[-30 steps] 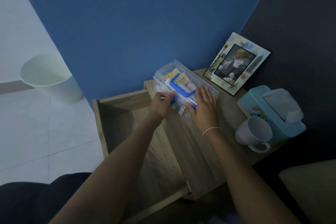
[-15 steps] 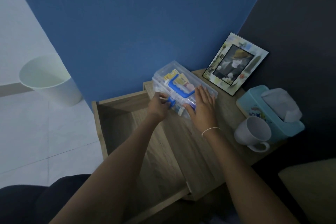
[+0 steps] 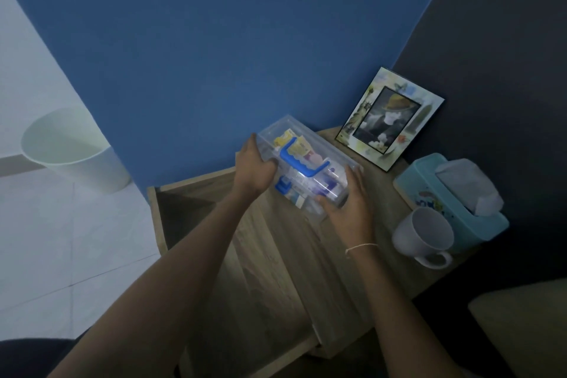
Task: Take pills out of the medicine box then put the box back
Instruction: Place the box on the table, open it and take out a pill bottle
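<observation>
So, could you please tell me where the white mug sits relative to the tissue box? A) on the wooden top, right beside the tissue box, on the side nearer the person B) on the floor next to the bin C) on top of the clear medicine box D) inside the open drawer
A: the white mug stands on the wooden top right beside the light blue tissue box, on its near side, well apart from the medicine box.

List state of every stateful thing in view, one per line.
medicine box: lid shut, on the nightstand top, held at both ends
blue latch: looks flipped open, hard to tell
left hand: gripping the box's left end
right hand: gripping the box's right end
drawer: pulled open
mug: lying on its side, looks empty
tissue box: tissue sticking out
picture frame: upright, leaning back
bin: upright
</observation>
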A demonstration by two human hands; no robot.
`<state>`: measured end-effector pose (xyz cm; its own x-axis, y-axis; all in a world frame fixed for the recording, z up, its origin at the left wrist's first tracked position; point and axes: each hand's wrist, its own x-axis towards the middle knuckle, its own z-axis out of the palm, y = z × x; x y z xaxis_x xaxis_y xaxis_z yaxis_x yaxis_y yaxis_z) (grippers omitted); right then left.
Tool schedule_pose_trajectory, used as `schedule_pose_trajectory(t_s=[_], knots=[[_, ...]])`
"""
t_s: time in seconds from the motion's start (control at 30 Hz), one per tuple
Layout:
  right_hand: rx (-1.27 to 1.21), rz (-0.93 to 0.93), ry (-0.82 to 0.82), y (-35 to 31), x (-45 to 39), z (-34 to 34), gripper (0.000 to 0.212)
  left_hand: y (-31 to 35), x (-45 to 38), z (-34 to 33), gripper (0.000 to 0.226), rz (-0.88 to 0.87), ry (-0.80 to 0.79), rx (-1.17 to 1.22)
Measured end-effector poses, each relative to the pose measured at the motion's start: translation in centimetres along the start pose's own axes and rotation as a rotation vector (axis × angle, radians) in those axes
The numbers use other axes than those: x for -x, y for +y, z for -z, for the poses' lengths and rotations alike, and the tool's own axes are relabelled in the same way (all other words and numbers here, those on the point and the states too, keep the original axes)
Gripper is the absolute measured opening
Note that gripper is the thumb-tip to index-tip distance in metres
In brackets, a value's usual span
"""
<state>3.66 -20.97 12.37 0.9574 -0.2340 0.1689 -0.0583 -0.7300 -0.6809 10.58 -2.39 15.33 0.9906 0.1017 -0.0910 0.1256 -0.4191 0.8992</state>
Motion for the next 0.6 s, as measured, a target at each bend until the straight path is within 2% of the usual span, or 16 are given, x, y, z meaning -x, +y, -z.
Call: schedule_pose_trajectory(t_s=[0.13,0.3,0.4,0.47,0.6], knots=[[-0.199,-0.025,0.05,-0.9,-0.9,2.5,0.073,0.5,-0.3,-0.1,0.066,-0.112,0.1,0.018],[-0.34,-0.053,0.488,-2.8,-3.9,4.2,0.036,1.8,-1.8,-0.1,0.071,-0.305,0.015,-0.045],[-0.349,-0.021,0.615,-3.3,-5.2,3.7,0.022,1.9,-3.2,-0.3,0.069,-0.321,-0.103,-0.156],[-0.334,0.004,0.611,-2.6,-5.8,2.9,0.034,1.8,-4.4,-0.5,0.068,-0.325,-0.163,-0.219],[-0.264,0.061,0.385,-1.5,-6.0,1.6,0.06,1.4,-6.2,-0.6,0.067,-0.308,-0.236,-0.369]])
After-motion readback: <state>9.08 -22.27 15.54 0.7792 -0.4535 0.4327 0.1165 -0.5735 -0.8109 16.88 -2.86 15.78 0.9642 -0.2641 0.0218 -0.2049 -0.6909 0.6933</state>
